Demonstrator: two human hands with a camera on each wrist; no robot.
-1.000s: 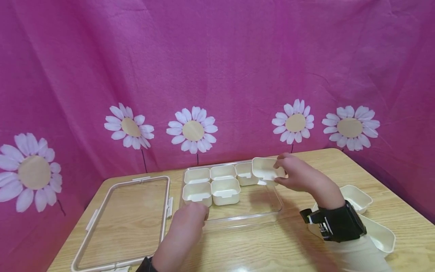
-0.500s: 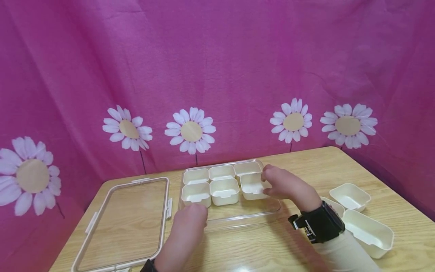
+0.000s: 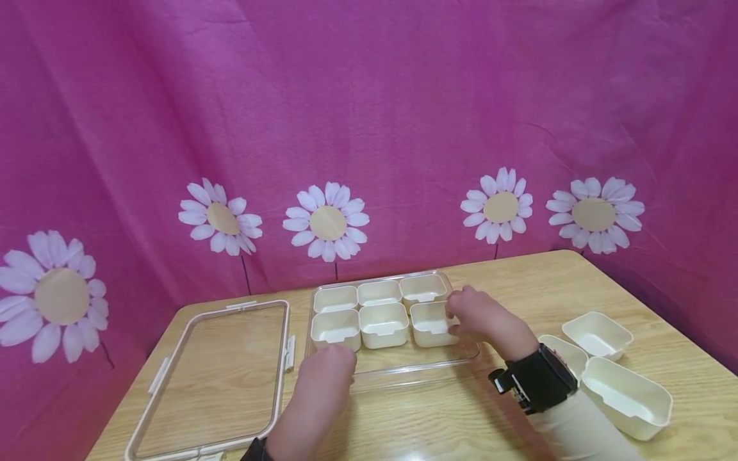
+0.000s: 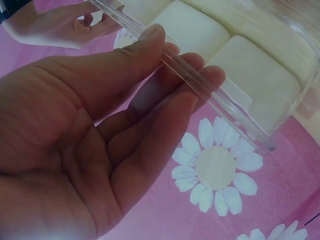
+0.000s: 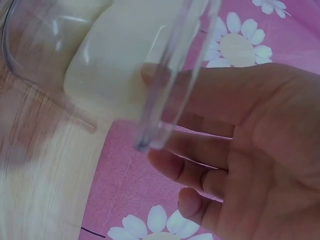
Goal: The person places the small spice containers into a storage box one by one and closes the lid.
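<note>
A clear plastic box (image 3: 403,369) lies on the table, holding several small cream bins in two rows. My left hand (image 3: 323,384) pinches its near rim; in the left wrist view the thumb and fingertips close on that clear edge (image 4: 225,110). With my right hand (image 3: 484,320) I grip the right wall of a cream bin (image 3: 426,326), which sits at the right end of the nearer row. In the right wrist view the thumb lies against the cream bin (image 5: 120,65) behind the clear box wall, and the other fingers are outside that wall.
A clear lid (image 3: 207,378) with a pale frame and side clips lies to the left. On the right stand three loose cream bins, one of them a long bin (image 3: 628,394). A pink cloth (image 3: 392,128) with daisies hangs behind the wooden table.
My right hand has brought the cream bin down and toward me, from above the back right corner to the nearer row. My left hand has stayed at the box's near rim.
</note>
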